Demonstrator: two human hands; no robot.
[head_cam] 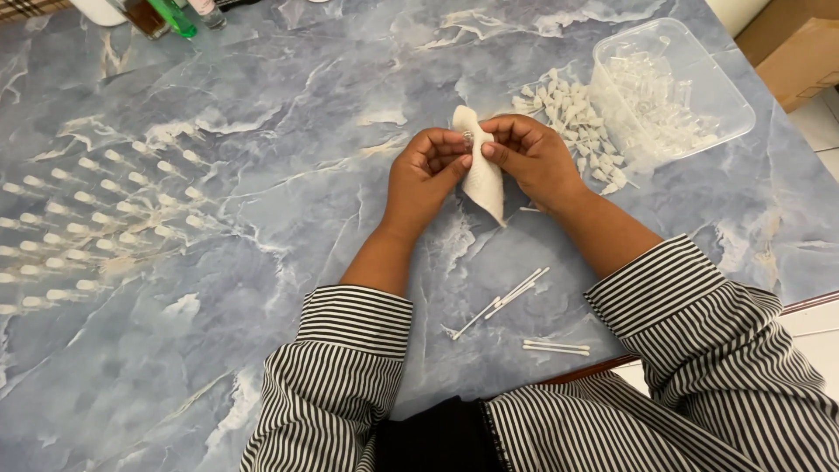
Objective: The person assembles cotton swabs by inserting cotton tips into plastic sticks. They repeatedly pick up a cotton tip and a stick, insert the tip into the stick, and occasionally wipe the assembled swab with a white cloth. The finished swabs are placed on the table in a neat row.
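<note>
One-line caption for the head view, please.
Both hands, left hand and right hand, pinch a white tissue around a small clear piece above a blue marble table.

Rows of small capped vials [96, 218] stand at the left of a blue marble-patterned table [262, 105], with bottles [166, 16] at the upper left. A clear plastic tub [669, 87] sits upper right beside loose white caps [572, 122]; thin white sticks [511, 297] lie lower centre.

- Bench [262, 105]: glossy blue-grey marbled stone look, smooth.
- Tissue [483, 179]: soft white paper, matt, creased.
- Tub [734, 96]: clear glossy plastic.
- Sleeves [350, 350]: striped woven cloth.
</note>
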